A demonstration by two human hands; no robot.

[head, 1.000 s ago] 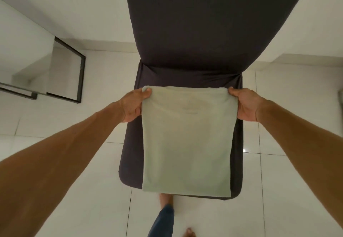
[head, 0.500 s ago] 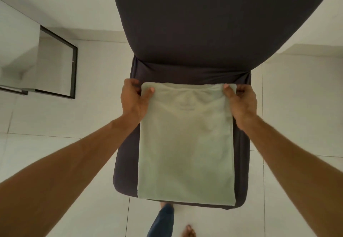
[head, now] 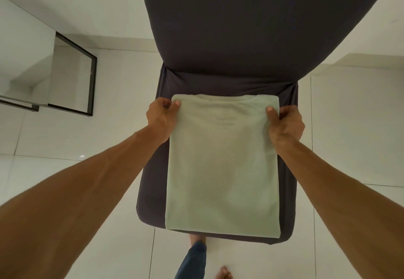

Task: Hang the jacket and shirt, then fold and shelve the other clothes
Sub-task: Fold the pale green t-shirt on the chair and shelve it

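Observation:
A pale green folded T-shirt lies flat as a tall rectangle on the seat of a dark grey covered chair. Its far edge sits near the chair's backrest and its near edge reaches the seat's front. My left hand pinches the shirt's far left corner, thumb on top. My right hand pinches the far right corner in the same way. Faint print shows through the fabric near the far edge.
The chair's tall backrest rises in front of me. A black-framed mirror leans at the left over the white tiled floor. My leg in blue trousers and bare toes show below the seat.
Both hands have drawn in from the shirt's sides onto its far corners. The shirt has settled lower and flatter on the seat, and the view has come closer.

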